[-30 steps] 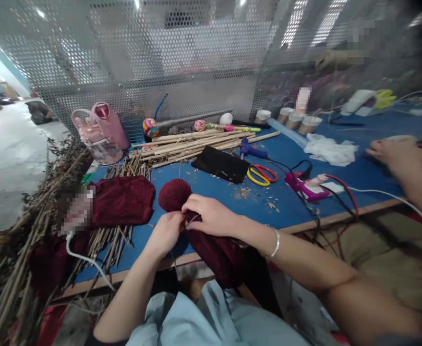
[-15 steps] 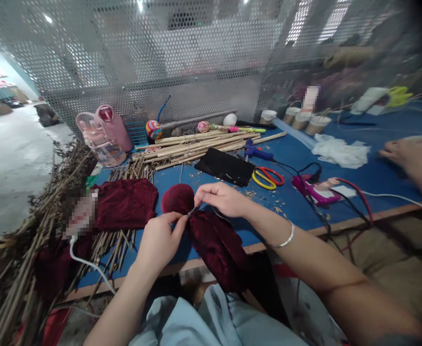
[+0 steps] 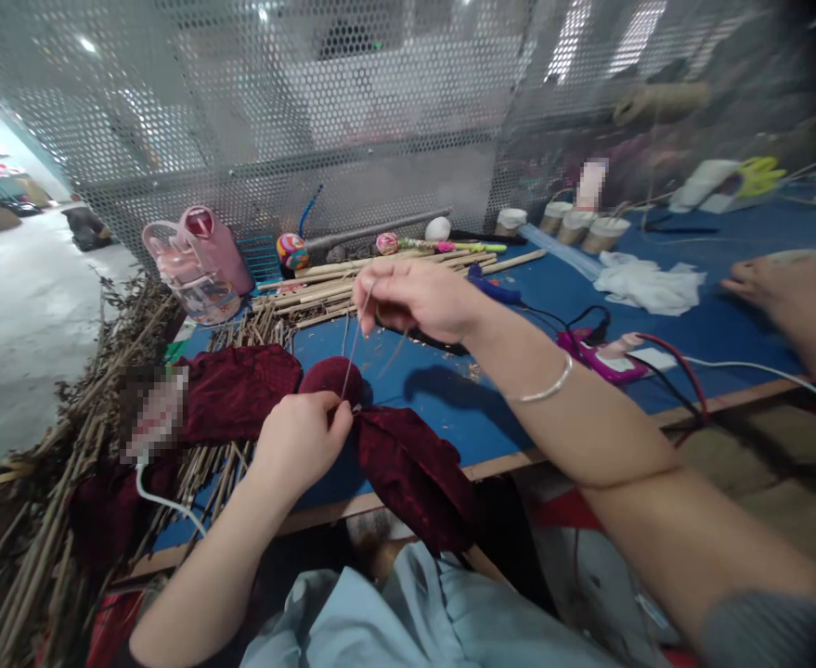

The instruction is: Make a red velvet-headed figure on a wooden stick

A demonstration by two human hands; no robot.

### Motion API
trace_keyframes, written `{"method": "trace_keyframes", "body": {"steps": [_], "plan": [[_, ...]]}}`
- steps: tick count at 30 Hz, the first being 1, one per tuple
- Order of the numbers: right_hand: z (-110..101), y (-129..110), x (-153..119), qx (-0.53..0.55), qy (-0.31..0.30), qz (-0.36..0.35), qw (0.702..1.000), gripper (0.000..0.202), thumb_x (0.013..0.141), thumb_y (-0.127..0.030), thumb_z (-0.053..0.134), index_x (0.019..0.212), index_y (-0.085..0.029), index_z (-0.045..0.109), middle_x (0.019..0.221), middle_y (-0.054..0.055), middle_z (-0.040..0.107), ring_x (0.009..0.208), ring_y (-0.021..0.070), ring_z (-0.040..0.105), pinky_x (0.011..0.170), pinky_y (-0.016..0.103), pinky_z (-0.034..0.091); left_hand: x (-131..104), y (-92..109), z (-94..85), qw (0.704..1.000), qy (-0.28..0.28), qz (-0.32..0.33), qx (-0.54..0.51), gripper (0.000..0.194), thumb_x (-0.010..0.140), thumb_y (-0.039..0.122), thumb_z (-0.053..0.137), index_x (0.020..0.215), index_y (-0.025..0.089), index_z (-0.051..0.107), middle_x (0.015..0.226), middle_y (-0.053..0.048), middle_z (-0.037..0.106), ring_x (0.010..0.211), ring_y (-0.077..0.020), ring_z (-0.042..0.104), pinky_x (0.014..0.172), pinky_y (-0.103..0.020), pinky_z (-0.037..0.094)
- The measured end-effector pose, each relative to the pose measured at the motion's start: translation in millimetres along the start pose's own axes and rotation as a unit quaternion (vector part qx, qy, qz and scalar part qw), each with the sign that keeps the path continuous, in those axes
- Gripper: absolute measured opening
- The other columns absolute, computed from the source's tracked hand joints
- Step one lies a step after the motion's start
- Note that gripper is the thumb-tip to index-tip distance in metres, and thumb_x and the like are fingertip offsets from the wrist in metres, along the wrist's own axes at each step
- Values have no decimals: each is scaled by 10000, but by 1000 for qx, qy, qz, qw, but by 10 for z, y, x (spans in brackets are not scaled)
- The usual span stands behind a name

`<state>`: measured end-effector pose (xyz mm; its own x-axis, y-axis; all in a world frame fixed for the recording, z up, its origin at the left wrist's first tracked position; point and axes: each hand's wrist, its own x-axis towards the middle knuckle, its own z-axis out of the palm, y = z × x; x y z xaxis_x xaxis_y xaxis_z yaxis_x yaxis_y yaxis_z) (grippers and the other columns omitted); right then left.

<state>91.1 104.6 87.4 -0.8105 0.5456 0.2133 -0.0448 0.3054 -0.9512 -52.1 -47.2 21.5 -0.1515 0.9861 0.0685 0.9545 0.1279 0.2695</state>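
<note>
A dark red velvety cloth is gathered at a narrow neck, with a round stuffed ball (image 3: 322, 376) on one side and a loose cloth tail (image 3: 418, 473) hanging over the table's front edge. My left hand (image 3: 297, 447) pinches the neck between thumb and fingers. From that neck a thin grey string (image 3: 351, 357) runs taut up to my right hand (image 3: 418, 299), whose closed fingers hold it above the table. Another flat piece of dark red cloth (image 3: 240, 394) lies left of the ball.
Thin wooden sticks (image 3: 310, 286) lie behind, near a pink bottle (image 3: 223, 250). A blue glue gun (image 3: 495, 283) and a purple power strip (image 3: 606, 362) sit to the right. Dried stalks (image 3: 94, 371) crowd the left. Another person's hand (image 3: 770, 283) rests at far right.
My right hand has risen away from the cloth's neck, drawing the string up taut. My left hand has stayed at the neck, shifting slightly left with the ball.
</note>
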Motion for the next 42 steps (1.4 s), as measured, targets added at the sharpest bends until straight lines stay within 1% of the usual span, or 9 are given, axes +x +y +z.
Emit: {"method": "trace_keyframes", "body": {"steps": [5, 9, 13, 21, 26, 30, 33, 38, 42], "plan": [[-7, 60, -77, -219, 193, -70, 954, 219, 727, -102, 501, 937, -158, 535, 897, 42, 589, 789, 135, 538, 716, 270, 432, 85, 11, -56, 988, 22, -27, -148, 353, 862, 404, 417, 676, 199, 636, 558, -12, 639, 508, -143, 548, 528, -235, 327], [550, 406, -428, -146, 64, -3, 987, 110, 707, -208, 589, 791, -164, 532, 706, -14, 550, 611, 94, 483, 589, 227, 414, 101, -32, 6, 967, 32, -29, -250, 334, 859, 411, 430, 758, 183, 651, 626, -6, 671, 559, -146, 570, 542, -224, 371], [969, 765, -602, -3, 92, 39, 995, 215, 707, -243, 621, 856, -174, 482, 739, -36, 527, 588, 67, 463, 559, 200, 405, 80, -67, 4, 966, 52, 0, -253, 334, 869, 395, 431, 806, 177, 676, 687, -14, 684, 603, -145, 583, 561, -219, 388], [1005, 903, -567, -42, 105, -47, 993, 180, 713, -252, 644, 855, -160, 583, 905, 24, 591, 866, 152, 544, 821, 279, 433, 63, -58, -84, 967, 70, 244, -27, 324, 898, 341, 399, 855, 203, 688, 830, -53, 602, 734, -140, 563, 642, -222, 414], [1053, 878, -570, 35, 66, 7, 997, 228, 803, -360, 561, 801, -146, 639, 793, 12, 641, 770, 151, 566, 745, 262, 444, 265, 9, 77, 918, 252, 233, -198, 221, 869, 274, 454, 776, 180, 631, 713, -36, 565, 695, -136, 537, 665, -234, 441], [1028, 885, -535, 8, 167, 27, 985, 218, 810, -341, 549, 854, -141, 624, 811, 26, 646, 741, 133, 556, 712, 247, 427, 628, 182, 98, 865, 341, 163, -329, 256, 875, 297, 426, 717, 171, 582, 672, -17, 560, 668, -129, 525, 679, -239, 435], [915, 874, -484, -26, 203, 29, 978, 229, 793, -354, 566, 902, -153, 579, 768, 3, 604, 682, 112, 520, 660, 234, 409, 932, 275, -13, 863, 249, 182, -400, 280, 860, 335, 441, 735, 149, 610, 705, -23, 597, 695, -131, 541, 685, -231, 429], [663, 868, -363, -148, 138, 64, 977, 405, 747, -545, 578, 663, -154, 518, 577, -41, 476, 546, 79, 393, 520, 222, 282, 1218, 302, -294, 940, -37, 190, -280, 321, 786, 390, 495, 717, 147, 694, 640, 3, 619, 612, -124, 519, 598, -221, 390], [604, 918, -280, -123, 125, 94, 980, 421, 810, -523, 483, 611, -152, 485, 505, -53, 396, 492, 66, 324, 488, 223, 230, 1223, 258, -400, 973, -76, 75, -207, 288, 706, 394, 561, 654, 156, 715, 470, 28, 538, 460, -107, 420, 449, -227, 275]]}}
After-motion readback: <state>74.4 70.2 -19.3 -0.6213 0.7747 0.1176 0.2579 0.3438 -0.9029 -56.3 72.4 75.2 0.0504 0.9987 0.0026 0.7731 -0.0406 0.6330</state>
